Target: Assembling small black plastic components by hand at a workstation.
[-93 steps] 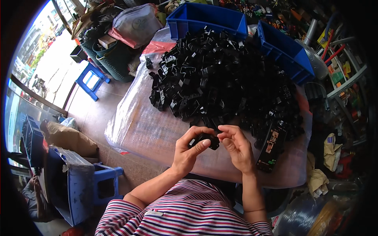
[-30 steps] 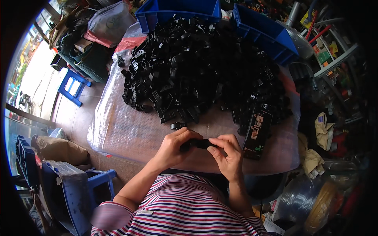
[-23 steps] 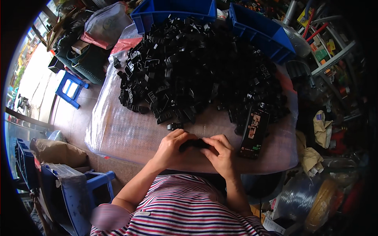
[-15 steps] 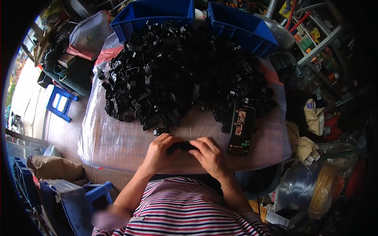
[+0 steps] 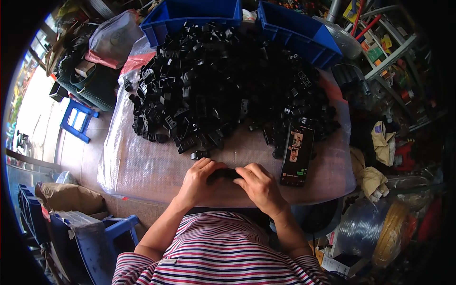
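Close in front of my body, a small black plastic part point(image 5: 223, 174) is held between my two hands, just over the near part of the table. My left hand point(image 5: 200, 178) wraps round its left end, thumb side inward. The fingertips of my right hand point(image 5: 259, 184) pinch its right end. Dark colour and my fingers hide the part's exact shape. One loose black piece point(image 5: 200, 155) lies just beyond my left hand. Past it spreads a large heap of similar black plastic parts point(image 5: 190, 90).
A phone point(image 5: 297, 156) with a lit screen lies right of my hands against the heap. Two blue bins point(image 5: 304, 45) stand behind the heap. Translucent woven sheeting point(image 5: 137, 164) covers the table. A blue stool point(image 5: 78, 120) is on the floor at left; wrapped spools point(image 5: 375, 230) are at right.
The whole view has shifted slightly, moving the scene a little rightward. Both hands still hold the black part, and my right-hand fingers have changed position slightly on its end.
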A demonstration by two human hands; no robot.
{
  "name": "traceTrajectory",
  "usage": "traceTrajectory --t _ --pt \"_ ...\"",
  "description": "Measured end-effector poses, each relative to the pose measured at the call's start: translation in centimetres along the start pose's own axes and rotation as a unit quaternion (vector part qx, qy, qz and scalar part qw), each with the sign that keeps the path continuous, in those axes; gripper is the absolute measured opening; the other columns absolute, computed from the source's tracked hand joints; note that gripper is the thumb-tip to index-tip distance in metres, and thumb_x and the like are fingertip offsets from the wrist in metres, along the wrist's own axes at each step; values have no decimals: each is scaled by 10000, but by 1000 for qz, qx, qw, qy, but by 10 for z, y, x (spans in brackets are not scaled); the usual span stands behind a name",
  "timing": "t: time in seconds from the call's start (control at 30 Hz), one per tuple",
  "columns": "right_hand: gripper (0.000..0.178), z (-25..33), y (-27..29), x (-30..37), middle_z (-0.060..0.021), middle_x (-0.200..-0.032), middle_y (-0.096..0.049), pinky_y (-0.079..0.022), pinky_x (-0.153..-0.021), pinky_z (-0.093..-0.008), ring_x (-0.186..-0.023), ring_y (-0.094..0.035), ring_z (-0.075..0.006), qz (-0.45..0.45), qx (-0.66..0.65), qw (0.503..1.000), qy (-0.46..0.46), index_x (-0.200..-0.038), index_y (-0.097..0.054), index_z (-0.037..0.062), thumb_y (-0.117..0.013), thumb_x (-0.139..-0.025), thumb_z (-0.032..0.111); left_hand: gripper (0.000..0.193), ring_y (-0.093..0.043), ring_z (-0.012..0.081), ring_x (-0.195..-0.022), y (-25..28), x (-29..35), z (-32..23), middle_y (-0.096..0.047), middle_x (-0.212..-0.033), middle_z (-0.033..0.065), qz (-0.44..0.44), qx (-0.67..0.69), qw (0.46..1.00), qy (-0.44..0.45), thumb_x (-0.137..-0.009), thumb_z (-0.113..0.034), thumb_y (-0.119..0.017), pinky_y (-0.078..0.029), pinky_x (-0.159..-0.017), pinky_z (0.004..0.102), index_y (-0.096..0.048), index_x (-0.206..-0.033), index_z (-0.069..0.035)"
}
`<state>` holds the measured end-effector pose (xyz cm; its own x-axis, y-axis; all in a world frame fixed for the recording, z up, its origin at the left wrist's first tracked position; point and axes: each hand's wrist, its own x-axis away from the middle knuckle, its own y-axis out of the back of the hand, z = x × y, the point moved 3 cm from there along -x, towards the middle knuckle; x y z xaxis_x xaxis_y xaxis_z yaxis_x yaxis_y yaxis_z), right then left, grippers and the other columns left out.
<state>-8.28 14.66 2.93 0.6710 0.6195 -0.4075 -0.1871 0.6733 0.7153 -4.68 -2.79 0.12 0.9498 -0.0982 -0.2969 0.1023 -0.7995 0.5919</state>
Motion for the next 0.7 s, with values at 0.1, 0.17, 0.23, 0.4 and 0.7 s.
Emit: traceTrajectory --t 0.1,0.17,0.23,0.4,0.7 --pt "321 0 2 -1 -108 -851 -580 -515 -607 -347 -732 -617 -276 -1 -5 1000 0 -999 -613 -6 -745 -706 0 354 -597 310 -825 -2 0 1 -617 -875 114 -13 13 1000 -6 -657 0 -710 -490 -735 363 -619 -996 -39" --pt "329 0 2 0 -111 -847 -582 -512 -595 -347 -720 -619 -278 5 -18 1000 -6 -1000 -615 -7 -750 -700 -4 366 -597 308 -825 -2 1 1 -618 -876 113 -23 17 1000 -7 -650 3 -713 -490 -736 365 -616 -1000 -42" --pt "320 0 0 0 -108 -848 -581 -511 -610 -350 -735 -613 -274 12 -15 1000 -11 -997 -614 -8 -744 -705 -3 372 -598 309 -827 -2 1 2 -620 -873 113 -20 20 1000 -5 -646 5 -714 -490 -737 363 -613 -1000 -43" --pt "296 3 1 -6 -98 -847 -563 -508 -640 -350 -762 -596 -264 37 26 999 19 -973 -612 -6 -731 -702 -8 383 -602 308 -827 -1 0 6 -627 -880 112 -19 37 999 -6 -642 6 -715 -491 -741 361 -607 -1006 -44" --pt "248 -7 0 -11 -87 -890 -564 -498 -677 -351 -794 -581 -252 79 -15 996 -26 -942 -640 8 -732 -712 33 343 -619 279 -864 1 -2 -2 -631 -920 109 4 86 995 45 -692 -48 -722 -489 -777 345 -602 -1013 -42"
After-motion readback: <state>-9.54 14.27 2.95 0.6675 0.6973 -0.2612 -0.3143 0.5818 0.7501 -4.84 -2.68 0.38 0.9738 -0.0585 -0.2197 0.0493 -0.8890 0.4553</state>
